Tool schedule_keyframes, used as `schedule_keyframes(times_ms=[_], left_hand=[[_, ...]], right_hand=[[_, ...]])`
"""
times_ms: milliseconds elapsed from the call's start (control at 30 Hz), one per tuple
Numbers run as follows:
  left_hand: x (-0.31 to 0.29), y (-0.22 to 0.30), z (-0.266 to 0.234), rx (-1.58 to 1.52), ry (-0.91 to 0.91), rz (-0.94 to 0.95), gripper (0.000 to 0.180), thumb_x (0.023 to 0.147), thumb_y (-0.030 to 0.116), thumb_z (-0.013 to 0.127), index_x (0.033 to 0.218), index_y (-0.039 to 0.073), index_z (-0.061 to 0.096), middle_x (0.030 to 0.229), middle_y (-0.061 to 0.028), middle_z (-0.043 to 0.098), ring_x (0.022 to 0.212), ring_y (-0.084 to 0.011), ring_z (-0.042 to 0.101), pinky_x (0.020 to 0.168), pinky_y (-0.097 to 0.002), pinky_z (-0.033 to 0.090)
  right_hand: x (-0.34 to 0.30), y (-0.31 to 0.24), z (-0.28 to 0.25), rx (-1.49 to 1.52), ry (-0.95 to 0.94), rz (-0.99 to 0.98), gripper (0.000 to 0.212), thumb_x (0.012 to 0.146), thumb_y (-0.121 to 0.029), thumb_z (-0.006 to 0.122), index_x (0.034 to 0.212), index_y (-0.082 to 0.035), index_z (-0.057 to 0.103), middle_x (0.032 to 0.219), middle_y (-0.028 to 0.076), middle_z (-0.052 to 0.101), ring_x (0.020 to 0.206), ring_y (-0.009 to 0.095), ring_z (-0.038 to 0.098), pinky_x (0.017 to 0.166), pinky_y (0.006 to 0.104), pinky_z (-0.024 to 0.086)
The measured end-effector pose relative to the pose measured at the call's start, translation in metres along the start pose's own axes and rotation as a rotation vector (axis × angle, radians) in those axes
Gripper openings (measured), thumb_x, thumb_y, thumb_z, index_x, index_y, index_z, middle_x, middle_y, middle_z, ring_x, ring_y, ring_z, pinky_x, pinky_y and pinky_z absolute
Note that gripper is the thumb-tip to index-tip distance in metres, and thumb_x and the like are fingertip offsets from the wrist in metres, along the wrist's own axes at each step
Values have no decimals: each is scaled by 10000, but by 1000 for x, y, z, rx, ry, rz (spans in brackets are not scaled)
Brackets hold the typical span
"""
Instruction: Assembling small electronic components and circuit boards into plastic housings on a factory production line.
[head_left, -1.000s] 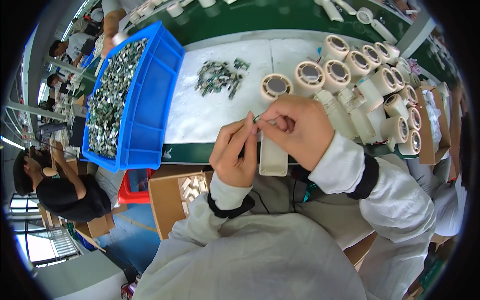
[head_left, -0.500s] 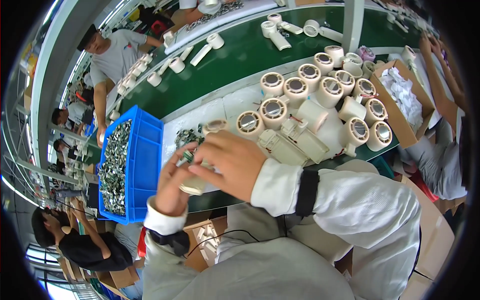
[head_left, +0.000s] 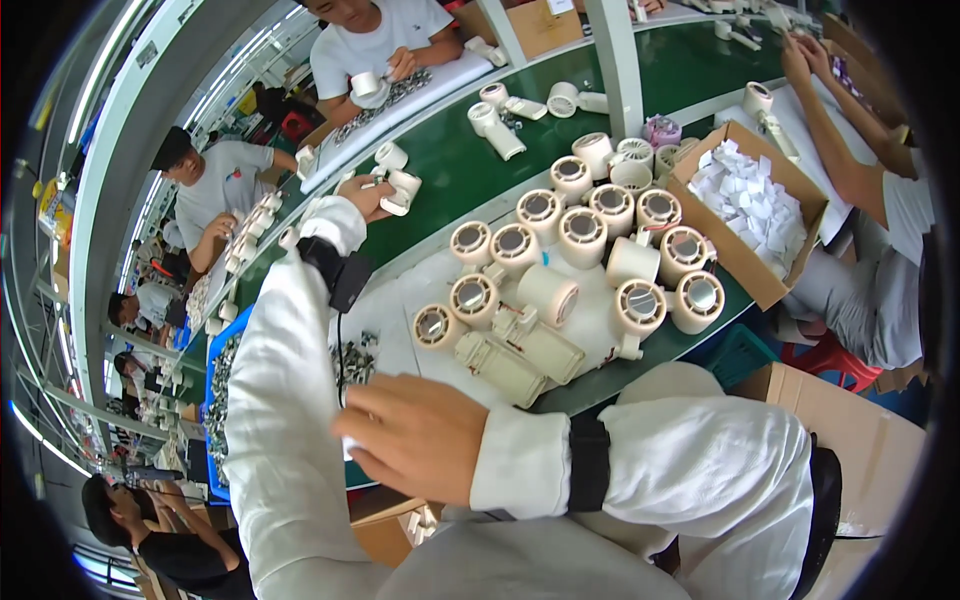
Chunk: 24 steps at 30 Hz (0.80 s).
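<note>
My left arm stretches far across to the green belt. There my left hand (head_left: 366, 196) closes on a cream handheld-fan housing (head_left: 401, 192), a round head with a short handle. Near my body, my right hand (head_left: 415, 436) is curled palm down. Something small and white (head_left: 350, 447) shows by its thumb; its kind is hidden. Beyond the right hand lies a small pile of metal-and-green parts (head_left: 356, 362) on the white bench sheet (head_left: 400, 292). To its right stand several cream fan heads (head_left: 437, 326) with round motor faces, beside open handle shells (head_left: 500, 366).
A blue bin (head_left: 217, 345) full of small parts is at the left, partly behind my arm. A carton (head_left: 690, 172) of white paper pieces stands at the right. A grey post (head_left: 615, 70) rises beyond the fans. Co-workers sit across the belt (head_left: 440, 150) and at both sides.
My left hand has moved from beside my right hand out to the belt and taken hold of a fan housing. The right hand has come nearer my body. The view has shifted.
</note>
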<state>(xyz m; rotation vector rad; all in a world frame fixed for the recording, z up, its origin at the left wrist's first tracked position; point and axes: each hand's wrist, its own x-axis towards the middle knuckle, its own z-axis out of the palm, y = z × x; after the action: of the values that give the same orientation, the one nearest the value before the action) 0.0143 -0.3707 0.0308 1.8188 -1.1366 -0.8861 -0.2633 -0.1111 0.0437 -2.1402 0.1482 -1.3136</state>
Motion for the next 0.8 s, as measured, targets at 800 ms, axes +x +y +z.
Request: schedule_keyframes(times_ms=[800], left_hand=[[139, -37, 10, 786, -118, -63, 569, 848, 401, 661, 1290, 52, 586, 1187, -234, 670, 1075, -388, 655, 938, -439, 514]], right_hand=[[-4, 47, -22, -129, -273, 253, 131, 831, -172, 672, 878, -71, 604, 846, 46, 565, 833, 221, 572, 723, 329, 497]])
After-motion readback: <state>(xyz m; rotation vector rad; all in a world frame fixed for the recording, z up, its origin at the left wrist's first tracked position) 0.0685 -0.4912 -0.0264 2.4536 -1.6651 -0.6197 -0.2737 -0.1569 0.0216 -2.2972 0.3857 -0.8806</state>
